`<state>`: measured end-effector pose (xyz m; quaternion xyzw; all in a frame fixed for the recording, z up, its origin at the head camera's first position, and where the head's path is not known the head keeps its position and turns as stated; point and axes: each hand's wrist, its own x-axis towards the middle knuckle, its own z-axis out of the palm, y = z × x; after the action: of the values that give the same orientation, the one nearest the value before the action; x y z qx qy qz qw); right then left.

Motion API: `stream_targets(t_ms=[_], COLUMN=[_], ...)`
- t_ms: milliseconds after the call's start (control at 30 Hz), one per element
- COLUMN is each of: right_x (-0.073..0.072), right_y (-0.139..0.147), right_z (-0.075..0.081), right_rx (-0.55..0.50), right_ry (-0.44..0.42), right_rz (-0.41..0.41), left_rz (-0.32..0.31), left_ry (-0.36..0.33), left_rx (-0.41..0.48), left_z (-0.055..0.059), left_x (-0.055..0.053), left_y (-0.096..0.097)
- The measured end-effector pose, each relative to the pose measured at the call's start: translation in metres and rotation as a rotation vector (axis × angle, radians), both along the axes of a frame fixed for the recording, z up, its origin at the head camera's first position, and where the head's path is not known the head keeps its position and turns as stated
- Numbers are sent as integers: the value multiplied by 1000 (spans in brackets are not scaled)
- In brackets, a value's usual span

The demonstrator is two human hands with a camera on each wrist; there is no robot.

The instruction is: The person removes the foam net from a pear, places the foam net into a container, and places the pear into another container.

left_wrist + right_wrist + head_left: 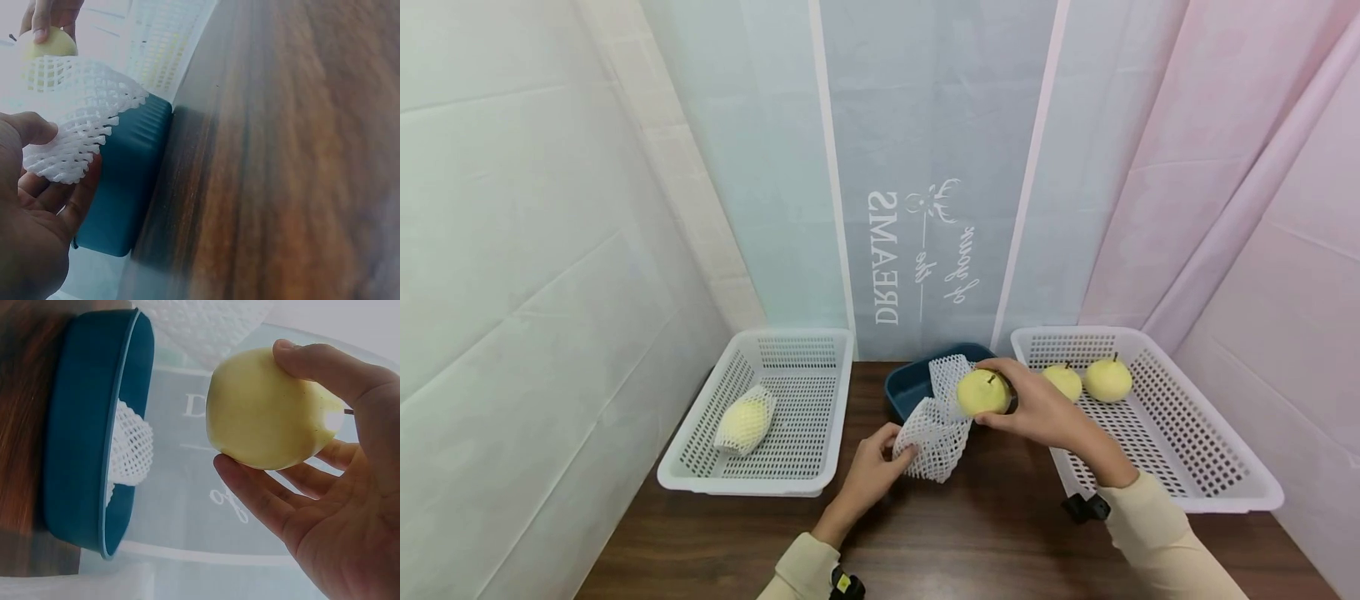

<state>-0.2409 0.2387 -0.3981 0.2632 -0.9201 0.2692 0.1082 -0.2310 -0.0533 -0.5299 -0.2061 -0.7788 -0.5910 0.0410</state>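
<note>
Between the two baskets, my right hand grips a yellow pear round its sides, the stem showing. The right wrist view has the same pear between thumb and fingers. My left hand pinches a white foam fruit net near its lower left edge. In the left wrist view the net spreads from the thumb toward the pear and overlaps it. Behind both hands stands a dark blue basin, with another foam net sticking out of it.
A white basket on the left holds one netted pear. In the right white basket lie two bare pears, one partly behind my right hand. A printed curtain hangs behind the wooden table.
</note>
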Motion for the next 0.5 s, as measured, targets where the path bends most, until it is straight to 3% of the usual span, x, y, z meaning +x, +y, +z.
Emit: stream_targets(t_ms=[500], right_x=[-10], right_y=[21], right_z=[8], right_rx=[-22], right_ry=[-28], right_rz=[-27], left_rz=[16], left_ry=[-27], left_rx=[36], left_z=[6], left_x=[-3], left_y=[10])
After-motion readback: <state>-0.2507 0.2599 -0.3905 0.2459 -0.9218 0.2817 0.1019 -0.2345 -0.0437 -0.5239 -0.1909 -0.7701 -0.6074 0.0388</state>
